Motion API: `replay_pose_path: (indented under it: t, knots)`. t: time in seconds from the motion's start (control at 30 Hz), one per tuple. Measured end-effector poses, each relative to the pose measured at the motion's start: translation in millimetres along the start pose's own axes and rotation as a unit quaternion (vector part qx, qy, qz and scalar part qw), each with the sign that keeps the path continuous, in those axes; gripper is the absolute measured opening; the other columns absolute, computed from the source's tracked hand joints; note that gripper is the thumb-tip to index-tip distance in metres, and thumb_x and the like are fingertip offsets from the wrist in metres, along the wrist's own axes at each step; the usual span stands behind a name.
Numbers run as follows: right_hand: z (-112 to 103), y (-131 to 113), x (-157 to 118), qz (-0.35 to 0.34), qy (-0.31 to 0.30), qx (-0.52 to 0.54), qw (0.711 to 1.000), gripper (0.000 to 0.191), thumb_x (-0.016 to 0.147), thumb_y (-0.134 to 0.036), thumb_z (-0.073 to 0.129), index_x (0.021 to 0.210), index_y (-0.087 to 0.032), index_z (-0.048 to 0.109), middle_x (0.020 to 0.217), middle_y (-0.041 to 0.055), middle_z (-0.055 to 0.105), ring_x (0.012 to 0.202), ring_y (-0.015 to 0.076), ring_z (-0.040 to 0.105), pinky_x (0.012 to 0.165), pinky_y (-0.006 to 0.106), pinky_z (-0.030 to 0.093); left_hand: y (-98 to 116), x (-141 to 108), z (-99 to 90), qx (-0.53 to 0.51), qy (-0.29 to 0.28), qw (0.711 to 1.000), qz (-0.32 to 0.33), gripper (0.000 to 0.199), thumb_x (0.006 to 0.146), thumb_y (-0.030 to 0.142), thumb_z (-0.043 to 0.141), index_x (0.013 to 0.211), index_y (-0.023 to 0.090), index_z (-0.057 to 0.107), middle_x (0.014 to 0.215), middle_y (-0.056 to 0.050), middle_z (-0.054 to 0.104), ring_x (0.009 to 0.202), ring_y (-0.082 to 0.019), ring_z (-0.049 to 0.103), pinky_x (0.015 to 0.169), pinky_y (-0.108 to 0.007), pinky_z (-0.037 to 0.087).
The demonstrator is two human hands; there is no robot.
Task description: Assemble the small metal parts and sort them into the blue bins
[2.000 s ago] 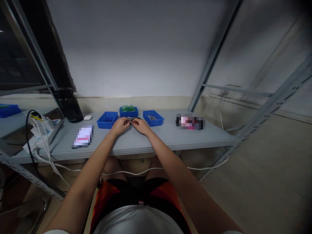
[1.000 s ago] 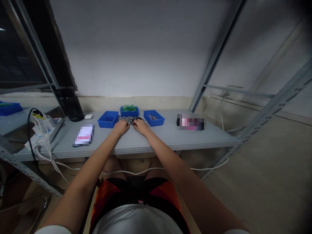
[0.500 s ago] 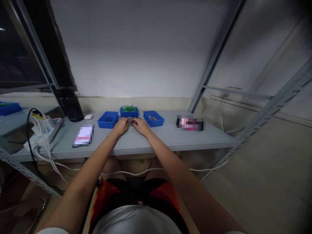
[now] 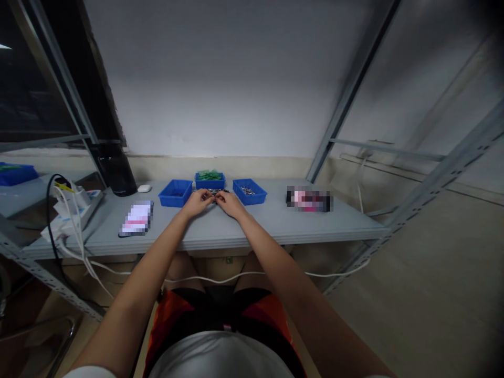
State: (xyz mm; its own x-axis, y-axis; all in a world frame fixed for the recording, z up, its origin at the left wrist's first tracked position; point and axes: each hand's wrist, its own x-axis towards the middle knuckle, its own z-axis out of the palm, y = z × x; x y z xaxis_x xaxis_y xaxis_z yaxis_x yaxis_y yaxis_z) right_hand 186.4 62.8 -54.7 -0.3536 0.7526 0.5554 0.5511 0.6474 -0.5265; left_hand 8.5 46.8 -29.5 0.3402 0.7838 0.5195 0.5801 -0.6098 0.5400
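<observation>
Change noted: my left hand (image 4: 196, 203) and right hand (image 4: 232, 205), slightly apart on the pile (image 4: 216, 191) a second ago, now meet at the fingertips. I judge this a shift from spread contact to finer handling. Both sets of fingers are curled narrow; whether either grips a piece, I cannot tell. The pile lies on the table (image 4: 275, 223), partly hidden by my fingers, between the left tray (image 4: 172, 201) and right tray (image 4: 255, 199). The rear tray (image 4: 210, 185), holding green packets (image 4: 210, 175), stands just behind.

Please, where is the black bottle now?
In the head view, the black bottle stands at the shelf's left, just left of the small white case.
</observation>
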Motion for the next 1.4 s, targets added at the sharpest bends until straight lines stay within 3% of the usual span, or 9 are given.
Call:
replay_pose_path:
  t: [0.27,0.57,0.87,1.1,1.27,1.4]
  knots:
    - [-1.8,-3.6,0.6,0.019,0.051,0.016,0.998,0.019,0.089,-0.029,0.052,0.09,-0.017,0.066,0.08,0.0033,0.068,0.071,0.0144,0.06,0.07,0.024,0.043,-5.7,2.5,-1.9,0.027,0.074,0.996,-0.04,0.021,0.082,0.03,0.057,0.091,0.013,0.066,0.091,-0.009,0.068,0.08,-0.018,0.061,0.076,-0.029,0.048]
    - [-1.2,-4.9,-0.1,0.0,0.04,-0.008,0.999,0.015,0.088,-0.025,0.054,0.091,-0.018,0.067,0.084,0.0046,0.069,0.074,0.0149,0.06,0.071,0.025,0.043,-7.1,2.8,5.2,0.043,-0.027,0.998,0.047,0.023,0.084,0.027,0.053,0.094,0.015,0.07,0.09,-0.007,0.071,0.08,-0.018,0.061,0.078,-0.029,0.047]
    - [-0.9,-8.3,-1.5,-0.053,0.013,-0.036,0.998,0.022,0.09,-0.021,0.048,0.09,-0.018,0.07,0.088,0.0057,0.07,0.077,0.0158,0.06,0.076,0.026,0.043,-10.1,2.2,1.5,0.068,-0.015,0.997,0.019,0.021,0.083,0.03,0.056,0.085,0.014,0.07,0.083,-0.007,0.069,0.075,-0.018,0.059,0.072,-0.028,0.046]
    - [-0.5,-4.4,-0.9,0.026,0.057,-0.031,0.998,0.027,0.09,-0.023,0.049,0.113,-0.019,0.063,0.091,0.0061,0.07,0.08,0.0173,0.062,0.078,0.029,0.045,-9.8,3.1,2.4,0.077,-0.009,0.997,0.018,0.019,0.082,0.026,0.054,0.077,0.013,0.067,0.075,-0.006,0.065,0.069,-0.016,0.055,0.068,-0.027,0.042]
    - [0.6,-0.2,0.2,-0.019,0.019,-0.015,1.0,0.022,0.09,-0.021,0.049,0.103,-0.019,0.067,0.097,0.0065,0.07,0.086,0.0161,0.061,0.083,0.028,0.045,-8.5,2.0,3.1,0.063,-0.021,0.998,0.023,0.016,0.079,0.024,0.055,0.077,0.013,0.066,0.074,-0.005,0.065,0.069,-0.016,0.055,0.067,-0.027,0.043]
    - [0.7,1.5,0.4,0.002,0.017,-0.019,1.0,0.02,0.09,-0.022,0.05,0.1,-0.019,0.067,0.092,0.0059,0.07,0.081,0.0155,0.061,0.078,0.026,0.044,-8.1,1.8,2.6,0.063,-0.018,0.997,0.027,0.017,0.079,0.025,0.054,0.079,0.013,0.066,0.076,-0.005,0.065,0.071,-0.016,0.055,0.068,-0.027,0.043]
